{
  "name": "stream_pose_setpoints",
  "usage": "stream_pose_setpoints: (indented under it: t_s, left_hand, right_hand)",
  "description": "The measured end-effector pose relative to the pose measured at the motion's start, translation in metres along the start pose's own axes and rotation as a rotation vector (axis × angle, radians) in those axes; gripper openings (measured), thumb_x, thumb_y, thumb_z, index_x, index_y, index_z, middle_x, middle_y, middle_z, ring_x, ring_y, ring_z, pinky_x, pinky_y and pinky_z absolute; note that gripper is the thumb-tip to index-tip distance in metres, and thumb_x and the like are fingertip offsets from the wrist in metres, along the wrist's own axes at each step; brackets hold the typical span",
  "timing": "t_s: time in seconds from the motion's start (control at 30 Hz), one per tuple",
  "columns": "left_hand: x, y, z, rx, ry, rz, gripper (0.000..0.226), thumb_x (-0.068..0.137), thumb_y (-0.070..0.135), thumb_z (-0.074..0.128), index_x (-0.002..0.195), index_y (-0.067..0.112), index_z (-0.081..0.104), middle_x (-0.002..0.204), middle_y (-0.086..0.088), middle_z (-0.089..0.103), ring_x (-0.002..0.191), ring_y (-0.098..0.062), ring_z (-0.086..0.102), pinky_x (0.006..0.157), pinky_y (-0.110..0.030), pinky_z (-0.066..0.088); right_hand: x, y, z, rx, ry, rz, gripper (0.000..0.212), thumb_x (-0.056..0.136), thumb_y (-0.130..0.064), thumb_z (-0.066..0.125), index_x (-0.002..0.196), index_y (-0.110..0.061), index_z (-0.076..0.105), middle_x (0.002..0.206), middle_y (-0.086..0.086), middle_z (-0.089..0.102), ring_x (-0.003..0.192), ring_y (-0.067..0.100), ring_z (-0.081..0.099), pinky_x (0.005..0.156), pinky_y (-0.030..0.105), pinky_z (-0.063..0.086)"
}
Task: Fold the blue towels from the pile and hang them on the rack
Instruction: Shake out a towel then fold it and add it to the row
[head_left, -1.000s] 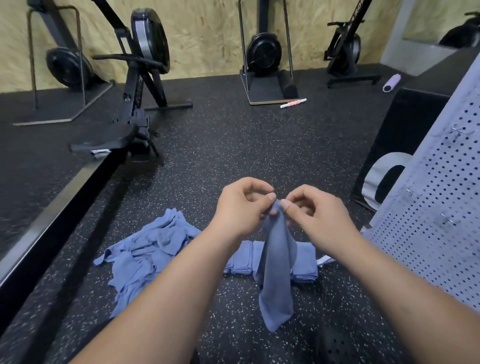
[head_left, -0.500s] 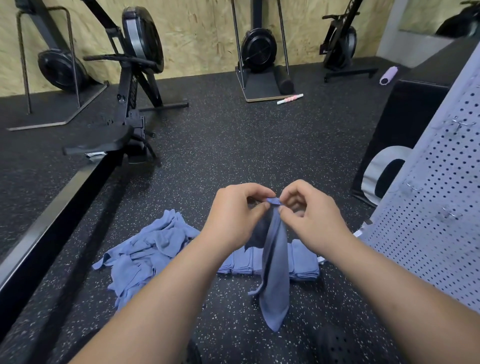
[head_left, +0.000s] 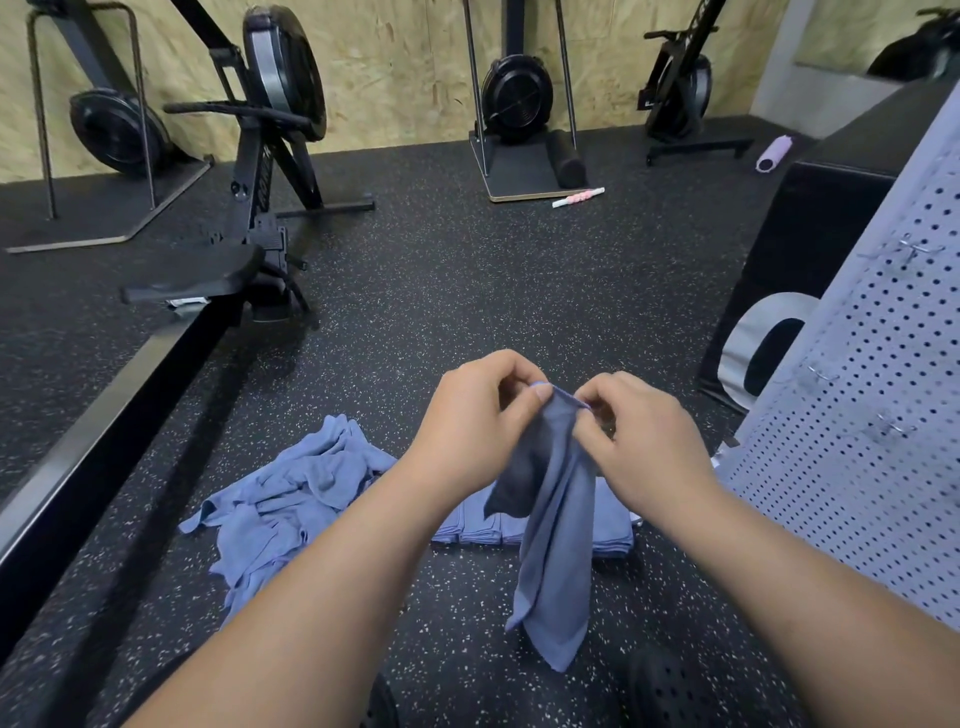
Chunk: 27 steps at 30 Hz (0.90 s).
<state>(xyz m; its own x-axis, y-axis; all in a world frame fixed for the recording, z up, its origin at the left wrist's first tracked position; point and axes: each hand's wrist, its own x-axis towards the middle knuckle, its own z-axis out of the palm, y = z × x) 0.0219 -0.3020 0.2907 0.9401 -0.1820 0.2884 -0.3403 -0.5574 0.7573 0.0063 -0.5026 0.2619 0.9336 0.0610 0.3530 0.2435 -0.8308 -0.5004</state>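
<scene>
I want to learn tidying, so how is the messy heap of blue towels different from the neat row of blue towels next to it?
The heap of crumpled blue cloth towels is wrinkled and bunched; the row of folded blue cloth towels lies flat and smooth. The heap has ragged corners sticking out; the row has straight, even edges. Both are the same blue and lie on the speckled black floor.

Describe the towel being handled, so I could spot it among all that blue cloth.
Start at the pegboard on the right; just left of it, the left hand and right hand meet. The towel hangs pinched between them. Unlike the crumpled pile and folded stack lying on the floor, it dangles.
</scene>
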Motion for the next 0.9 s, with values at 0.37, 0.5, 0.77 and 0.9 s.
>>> stream_pose_setpoints:
  t_s: [0.37,0.5,0.77,0.9]
  left_hand:
    - [0.009,0.003,-0.025,-0.087,0.253,0.030,0.007,0.099,0.025,0.072,0.093,0.028,0.072,0.074,0.020,0.067,0.066,0.000,0.057,0.065,-0.017,0.044]
    - [0.016,-0.012,-0.042,-0.044,0.454,-0.082,0.007,0.100,0.026,0.070,0.094,0.027,0.071,0.078,0.016,0.067,0.069,0.001,0.057,0.072,-0.025,0.049]
    - [0.016,-0.031,-0.037,0.036,0.344,-0.255,0.010,0.095,0.026,0.074,0.102,0.030,0.069,0.073,0.009,0.070,0.067,-0.007,0.062,0.074,-0.031,0.052]
    - [0.006,-0.011,-0.010,-0.027,0.035,-0.083,0.025,0.092,0.028,0.082,0.115,0.035,0.074,0.077,0.008,0.072,0.065,-0.004,0.060,0.070,-0.025,0.048]
  right_hand:
    - [0.015,0.021,-0.033,-0.103,0.066,0.296,0.014,0.077,-0.042,0.060,0.083,-0.039,0.072,0.073,-0.014,0.070,0.077,0.020,0.066,0.070,0.036,0.058]
    - [0.019,0.036,-0.044,-0.123,0.062,0.314,0.010,0.079,-0.039,0.062,0.079,-0.038,0.072,0.071,-0.013,0.070,0.078,0.019,0.066,0.068,0.036,0.057]
    - [0.019,0.044,-0.043,0.145,-0.124,0.138,0.025,0.100,-0.025,0.063,0.098,-0.046,0.076,0.091,-0.022,0.074,0.087,-0.001,0.065,0.075,0.020,0.045]
    - [0.020,0.033,-0.033,0.355,-0.166,0.087,0.015,0.098,-0.019,0.071,0.096,-0.033,0.074,0.079,-0.007,0.073,0.064,0.006,0.058,0.067,0.031,0.048]
